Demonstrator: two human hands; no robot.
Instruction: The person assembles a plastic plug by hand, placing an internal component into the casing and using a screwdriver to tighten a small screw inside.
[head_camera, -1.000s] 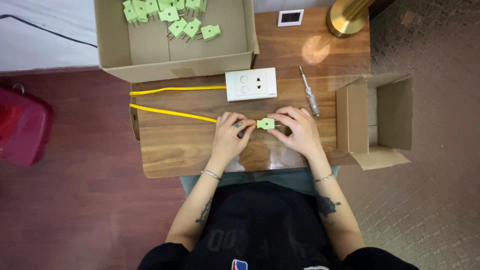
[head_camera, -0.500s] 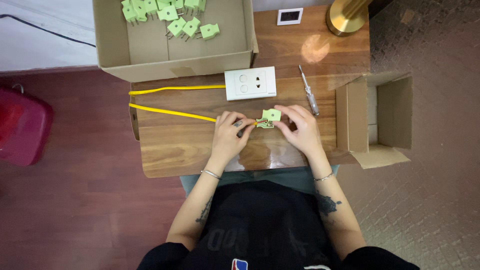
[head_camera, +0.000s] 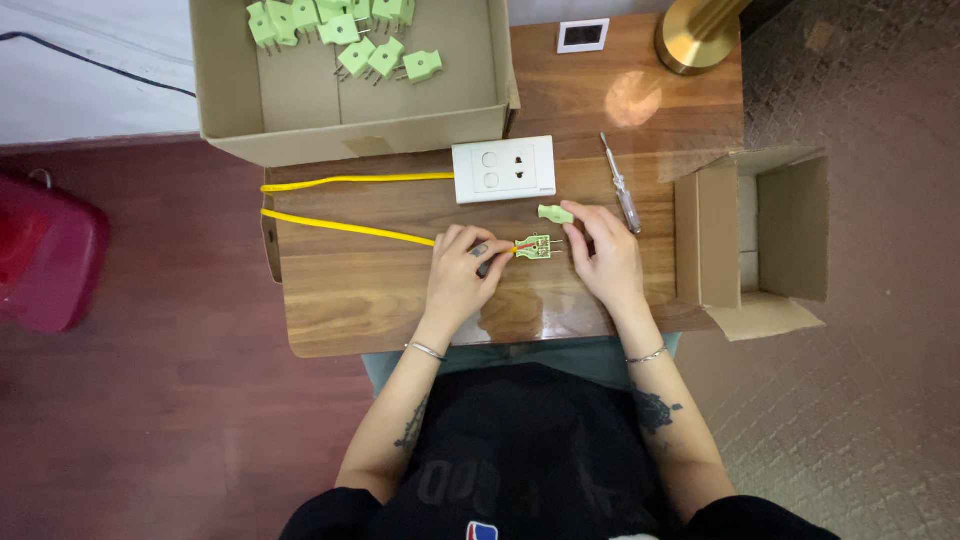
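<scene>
Head view: an opened green plug base (head_camera: 537, 246) on a yellow cable (head_camera: 350, 227) is pinched at table centre by the left hand (head_camera: 462, 272); its loose cover (head_camera: 555, 213) is touched by the right hand (head_camera: 607, 258). Green plugs (head_camera: 345, 25) are held in the 11 o'clock cardboard box (head_camera: 230, 90); the 3 o'clock box's (head_camera: 795, 225) contents cannot be told.

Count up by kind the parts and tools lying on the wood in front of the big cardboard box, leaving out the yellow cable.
Green plug pieces: 2, the open half at the fingertips and the cover
White socket plate: 1
Screwdriver: 1
Total: 4
</scene>
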